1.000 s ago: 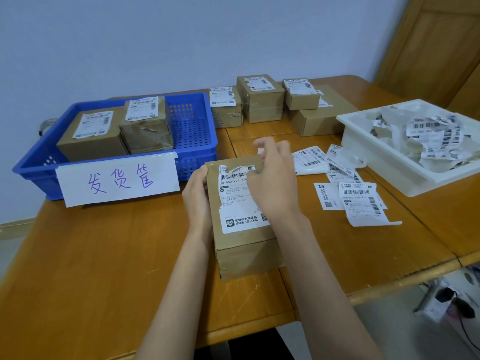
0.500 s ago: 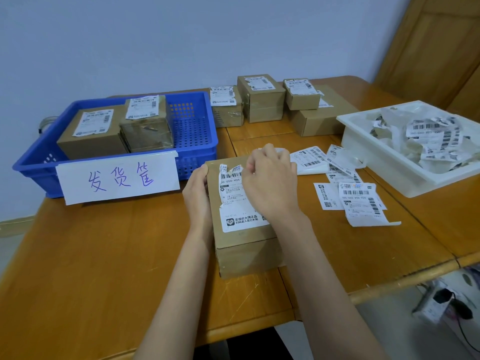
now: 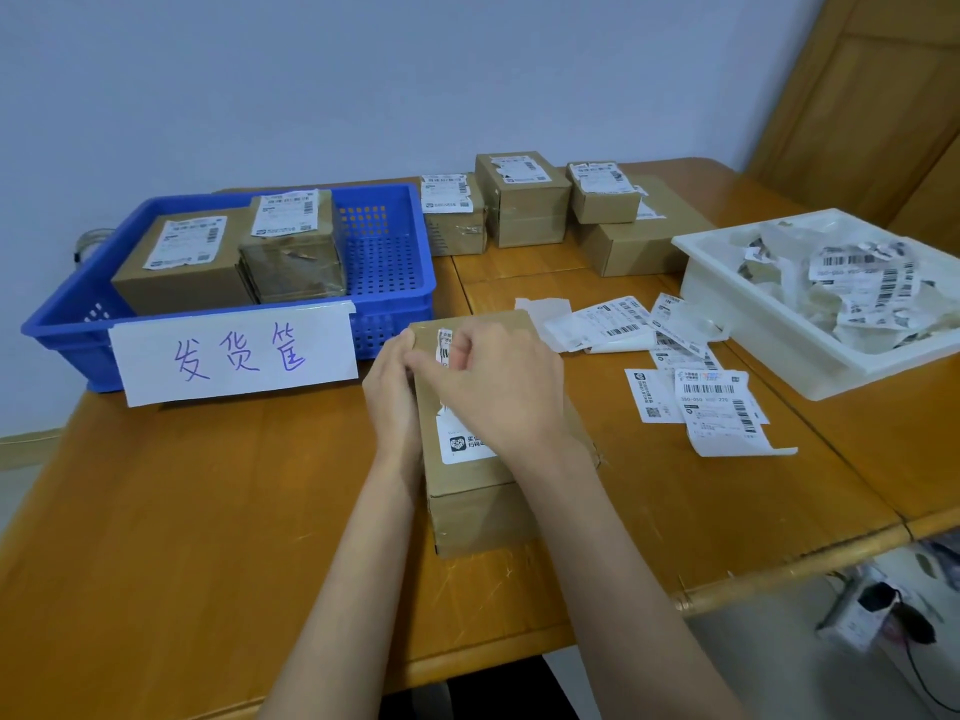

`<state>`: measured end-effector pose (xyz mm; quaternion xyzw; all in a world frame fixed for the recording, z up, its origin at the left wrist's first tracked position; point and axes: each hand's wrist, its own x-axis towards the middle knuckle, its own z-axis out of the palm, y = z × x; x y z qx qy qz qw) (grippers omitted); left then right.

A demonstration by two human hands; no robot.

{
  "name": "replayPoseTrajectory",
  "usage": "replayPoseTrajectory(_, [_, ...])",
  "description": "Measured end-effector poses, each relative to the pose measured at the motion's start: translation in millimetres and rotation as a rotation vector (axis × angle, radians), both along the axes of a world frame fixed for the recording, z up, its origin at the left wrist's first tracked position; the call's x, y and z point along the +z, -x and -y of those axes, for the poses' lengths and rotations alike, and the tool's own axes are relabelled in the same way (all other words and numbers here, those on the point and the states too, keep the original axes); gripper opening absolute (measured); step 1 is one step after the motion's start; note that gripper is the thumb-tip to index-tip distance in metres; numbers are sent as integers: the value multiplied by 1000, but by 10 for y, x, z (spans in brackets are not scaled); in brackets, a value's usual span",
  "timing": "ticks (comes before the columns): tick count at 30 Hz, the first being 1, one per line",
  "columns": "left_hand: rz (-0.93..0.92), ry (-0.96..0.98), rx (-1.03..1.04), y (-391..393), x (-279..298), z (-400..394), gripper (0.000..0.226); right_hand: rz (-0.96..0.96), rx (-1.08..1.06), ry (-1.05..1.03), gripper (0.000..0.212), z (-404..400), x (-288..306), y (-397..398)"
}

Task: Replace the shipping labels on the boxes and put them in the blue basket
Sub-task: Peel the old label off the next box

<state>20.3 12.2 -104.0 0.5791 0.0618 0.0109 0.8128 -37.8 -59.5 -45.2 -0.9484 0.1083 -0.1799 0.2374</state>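
Your right hand [image 3: 498,387] has slid left across the brown box [image 3: 483,491], its fingers now pinching the torn white label [image 3: 445,345]. Your left hand [image 3: 392,402] grips the box's side. Beside it sit the blue basket [image 3: 400,272] and loose labels [image 3: 717,407] on the surface [image 3: 156,511].

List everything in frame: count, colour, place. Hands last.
blue basket: 1, blue, table's left rear, white handwritten sign on its front
boxes in basket: 2, brown, labelled
box in work: 1, brown, table centre, label partly peeled
boxes at back: 4, brown, rear centre, one small box stacked on a larger one
loose labels: several, white, right of the box in work
white tray: 1, white, right side, holds crumpled label scraps
table: wooden, orange-brown
left hand: holds the box's left side
right hand: pinches the label at its top
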Motion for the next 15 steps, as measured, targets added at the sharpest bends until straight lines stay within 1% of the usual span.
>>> replayPoseTrajectory(2, [-17,37,2,7,10,6,25,-46,-14,95,37,-36,-10,-15])
replayPoseTrajectory(3, [-21,47,-4,15,13,6,25,-48,-18,106,32,-35,-13,-21])
replayPoseTrajectory(5, [-13,48,-20,25,22,11,28,-31,-17,77,21,-25,-17,-30])
replayPoseTrajectory(7, [-6,26,-9,18,25,12,30,-15,-8,50,16,-39,-18,-38])
replayPoseTrajectory(13, [-15,58,-23,48,41,20,38,-16,-36,5,18,-7,-57,-50])
replayPoseTrajectory(15, [-23,60,-23,39,27,9,37,-36,-37,2,17,-3,-72,-40])
